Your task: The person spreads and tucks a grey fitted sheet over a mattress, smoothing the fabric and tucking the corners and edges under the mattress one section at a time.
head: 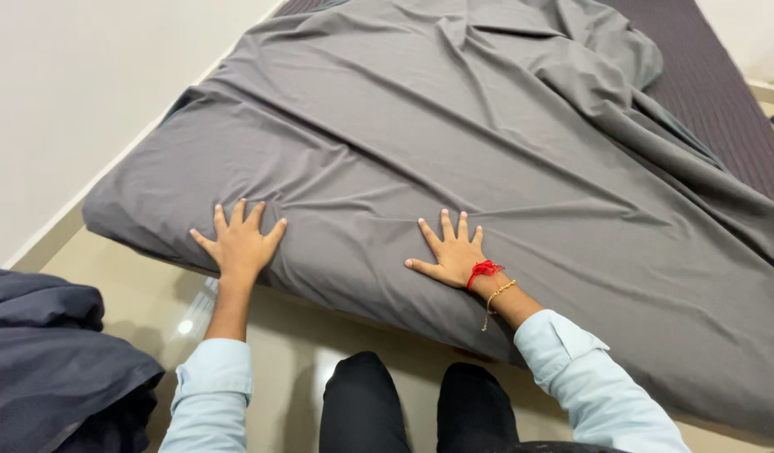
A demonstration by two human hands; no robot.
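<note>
A grey bedsheet (454, 126) lies wrinkled over a mattress that sits low on the floor. My left hand (238, 239) rests flat on the sheet near the mattress's front-left corner, fingers spread. My right hand (452, 252) also presses flat on the sheet further right along the front edge, fingers apart; its wrist has a red thread and a thin gold bracelet. Neither hand grips the cloth. The sheet is bunched in folds at the far right, where the dark striped mattress (722, 92) shows bare.
A dark blue heap of cloth (43, 361) lies on the glossy beige floor (144, 294) at the lower left. A white wall (77, 92) runs along the mattress's left side. My knees in black trousers (404, 403) are at the bottom.
</note>
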